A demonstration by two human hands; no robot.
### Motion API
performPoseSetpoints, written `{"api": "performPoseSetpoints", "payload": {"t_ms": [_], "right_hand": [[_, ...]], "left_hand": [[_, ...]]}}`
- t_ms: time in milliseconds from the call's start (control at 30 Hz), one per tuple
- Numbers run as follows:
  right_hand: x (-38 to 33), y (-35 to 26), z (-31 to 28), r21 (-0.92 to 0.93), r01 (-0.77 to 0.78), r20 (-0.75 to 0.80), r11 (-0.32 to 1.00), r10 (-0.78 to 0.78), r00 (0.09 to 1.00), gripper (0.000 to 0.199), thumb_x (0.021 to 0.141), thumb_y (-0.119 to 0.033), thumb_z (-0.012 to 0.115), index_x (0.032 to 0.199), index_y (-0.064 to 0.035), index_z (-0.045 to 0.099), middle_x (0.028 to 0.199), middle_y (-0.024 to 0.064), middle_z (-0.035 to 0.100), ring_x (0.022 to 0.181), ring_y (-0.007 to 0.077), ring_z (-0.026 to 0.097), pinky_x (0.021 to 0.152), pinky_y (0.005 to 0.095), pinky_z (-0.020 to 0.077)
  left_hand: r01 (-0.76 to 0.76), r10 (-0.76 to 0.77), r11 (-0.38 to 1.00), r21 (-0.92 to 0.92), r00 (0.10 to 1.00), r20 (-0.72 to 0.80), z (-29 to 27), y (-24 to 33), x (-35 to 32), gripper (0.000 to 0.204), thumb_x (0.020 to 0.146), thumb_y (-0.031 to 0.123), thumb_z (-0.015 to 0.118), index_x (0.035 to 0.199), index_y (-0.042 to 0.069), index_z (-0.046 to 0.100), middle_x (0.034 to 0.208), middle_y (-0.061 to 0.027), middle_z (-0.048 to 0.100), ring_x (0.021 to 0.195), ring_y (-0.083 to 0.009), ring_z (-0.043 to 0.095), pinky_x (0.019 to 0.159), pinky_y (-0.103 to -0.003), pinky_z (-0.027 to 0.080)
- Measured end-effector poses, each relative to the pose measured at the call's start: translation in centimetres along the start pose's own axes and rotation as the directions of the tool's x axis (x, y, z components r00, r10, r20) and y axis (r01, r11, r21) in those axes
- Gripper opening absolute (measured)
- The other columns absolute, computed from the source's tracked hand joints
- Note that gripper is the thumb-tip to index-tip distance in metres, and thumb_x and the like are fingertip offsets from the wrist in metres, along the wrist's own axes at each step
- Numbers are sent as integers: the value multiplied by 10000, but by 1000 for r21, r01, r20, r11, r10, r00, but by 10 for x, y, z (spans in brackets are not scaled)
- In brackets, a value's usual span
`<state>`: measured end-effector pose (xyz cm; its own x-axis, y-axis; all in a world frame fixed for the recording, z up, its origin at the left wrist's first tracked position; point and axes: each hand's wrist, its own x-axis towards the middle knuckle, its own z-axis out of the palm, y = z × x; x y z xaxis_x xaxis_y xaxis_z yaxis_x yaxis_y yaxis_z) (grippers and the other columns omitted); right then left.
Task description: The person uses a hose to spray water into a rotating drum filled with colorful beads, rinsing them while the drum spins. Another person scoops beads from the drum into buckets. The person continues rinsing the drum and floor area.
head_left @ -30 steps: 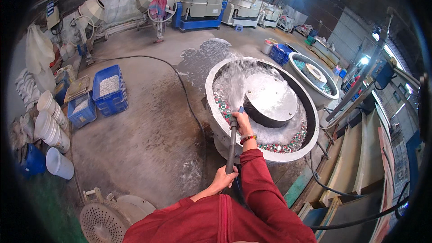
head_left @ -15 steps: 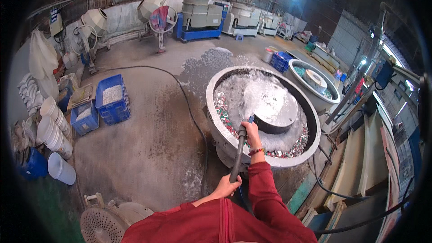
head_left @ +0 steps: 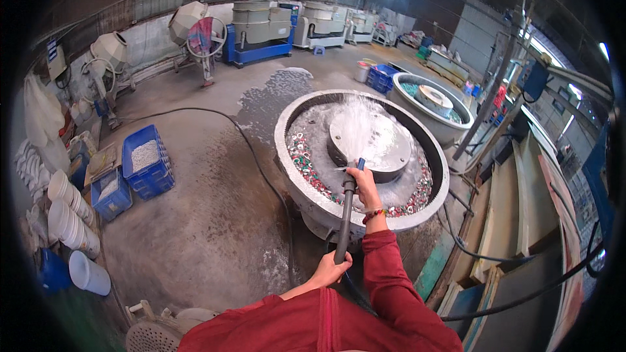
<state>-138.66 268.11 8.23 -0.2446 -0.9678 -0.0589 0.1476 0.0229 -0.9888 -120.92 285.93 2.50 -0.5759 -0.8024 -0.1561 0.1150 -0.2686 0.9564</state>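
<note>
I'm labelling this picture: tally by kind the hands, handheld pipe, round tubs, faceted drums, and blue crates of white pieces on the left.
Hands: 2 (left hand, right hand)
Handheld pipe: 1
Round tubs: 2 (near tub, far tub)
Faceted drums: 2 (left drum, right drum)
Blue crates: 2 (larger crate, smaller crate)
Total: 9

Right hand [head_left: 365, 186] and left hand [head_left: 329, 268] on dark hose [head_left: 346, 221] — water [head_left: 356, 124] over round tub [head_left: 405, 222]

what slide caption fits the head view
Left fingers and right fingers hold a dark hose spraying water over a round grey tub.
</note>
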Motion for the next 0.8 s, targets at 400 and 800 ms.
{"api": "performPoseSetpoints", "payload": {"t_ms": [400, 800], "right_hand": [[-29, -12, -62, 30, 6, -180, 1000, 0, 984, 133, 739, -139, 570, 775, -39, 490, 611, 50, 497, 439, 186, 499, 364, 353, 455], [-35, 67, -189, 211, -272, -242, 939, 320, 916, 188, 784, -166, 541, 889, -25, 474, 654, 112, 509, 505, 276, 552, 485, 446, 517]], "left_hand": [[2, -2, 1000, 3, 998, 59, 54, -21, 6, 107, 786, 108, 608, 860, 66, 543, 582, 18, 481, 406, -75, 446, 367, -234, 364], [32, -38, 987, 155, 999, 35, 113, -29, 21, 193, 769, 150, 643, 911, 66, 543, 606, -2, 510, 418, -90, 461, 375, -254, 357]]}}
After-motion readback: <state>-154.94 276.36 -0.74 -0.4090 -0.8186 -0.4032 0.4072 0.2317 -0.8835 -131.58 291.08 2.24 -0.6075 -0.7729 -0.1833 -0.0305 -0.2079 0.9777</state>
